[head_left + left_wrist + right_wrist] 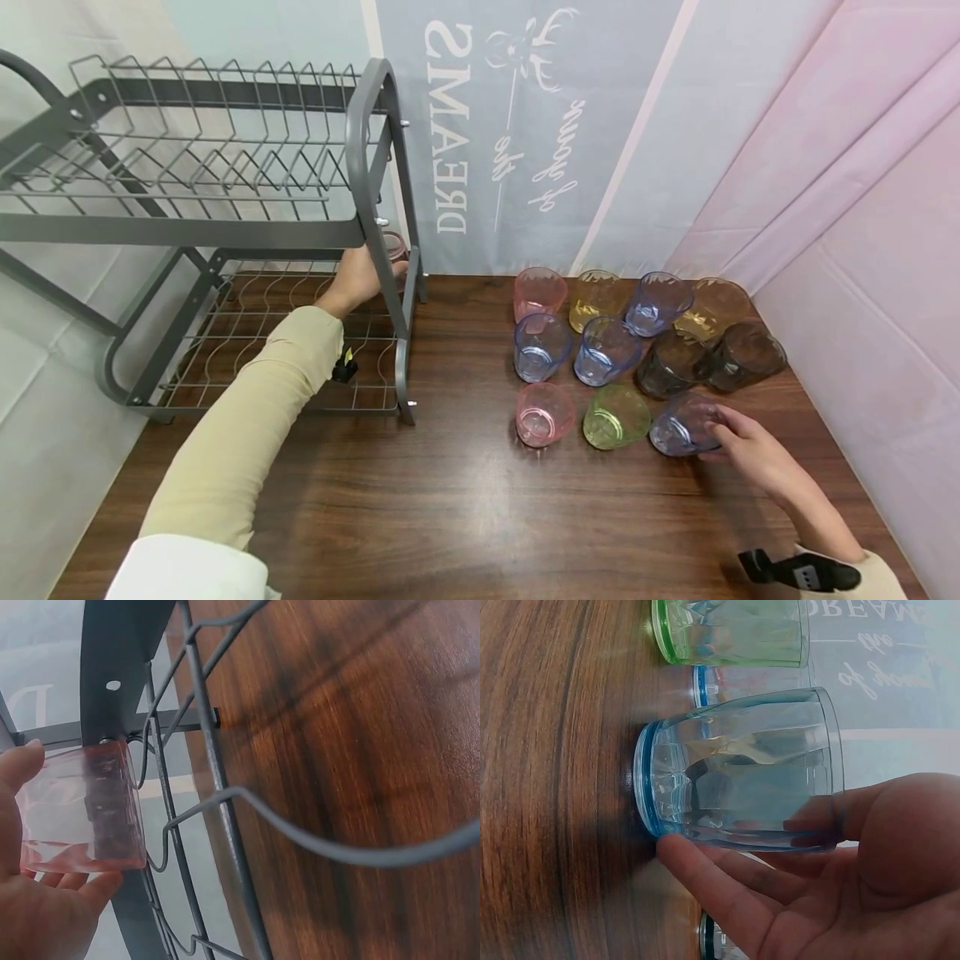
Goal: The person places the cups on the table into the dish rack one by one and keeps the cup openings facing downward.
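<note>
Inside the lower tier of the dish rack, at its right end, my left hand [358,282] holds a clear pink glass [82,806]. The left wrist view has the thumb on one side of that glass and the fingers on the other, close to the wire shelf [214,769]. At the right, my right hand [761,458] grips a clear blue glass [675,429] by its side, thumb near the rim. Its base is at the wooden table, beside a green glass [615,418]. Whether the blue glass touches the wood I cannot tell.
A grey two-tier dish rack [180,231] stands at the left. Glasses stand in rows on the wooden table [480,517]: pink [543,415], blue [542,348], yellow [596,302] and dark ones [746,358]. A printed curtain [630,108] hangs behind, and a pale wall [892,275] borders the right.
</note>
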Demonstrator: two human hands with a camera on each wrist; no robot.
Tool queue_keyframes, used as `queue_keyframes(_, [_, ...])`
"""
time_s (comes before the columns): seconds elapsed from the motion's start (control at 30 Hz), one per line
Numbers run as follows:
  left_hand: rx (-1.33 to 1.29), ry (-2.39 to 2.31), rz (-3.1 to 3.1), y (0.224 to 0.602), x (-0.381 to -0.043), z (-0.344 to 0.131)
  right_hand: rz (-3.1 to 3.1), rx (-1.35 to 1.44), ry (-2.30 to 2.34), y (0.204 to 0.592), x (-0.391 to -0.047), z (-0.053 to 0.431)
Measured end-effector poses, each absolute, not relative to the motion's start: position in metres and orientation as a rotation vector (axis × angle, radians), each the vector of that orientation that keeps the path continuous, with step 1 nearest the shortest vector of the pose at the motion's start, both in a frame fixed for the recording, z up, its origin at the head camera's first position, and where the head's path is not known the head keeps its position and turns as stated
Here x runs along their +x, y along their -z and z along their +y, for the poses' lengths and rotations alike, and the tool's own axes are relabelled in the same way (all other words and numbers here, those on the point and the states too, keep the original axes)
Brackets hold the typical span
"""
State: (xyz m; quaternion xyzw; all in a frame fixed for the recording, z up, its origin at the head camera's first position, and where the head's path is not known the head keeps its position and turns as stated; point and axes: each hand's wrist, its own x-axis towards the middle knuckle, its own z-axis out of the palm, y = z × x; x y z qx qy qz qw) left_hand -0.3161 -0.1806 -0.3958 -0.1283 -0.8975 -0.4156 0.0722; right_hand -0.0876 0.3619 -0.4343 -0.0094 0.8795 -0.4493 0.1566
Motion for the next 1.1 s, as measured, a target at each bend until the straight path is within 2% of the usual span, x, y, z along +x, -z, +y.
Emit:
queue_keyframes(0.7, [-0.439,1.45,-2.618,0.394,-0.308,-0.183,2.521,0.023,1.316,0.436,-0.085,0.36])
queue_keyframes(1.1, [-0.433,1.389,-2.767,0.382,-0.288,-0.213,2.527,0.035,1.35,0.436,-0.082,0.36])
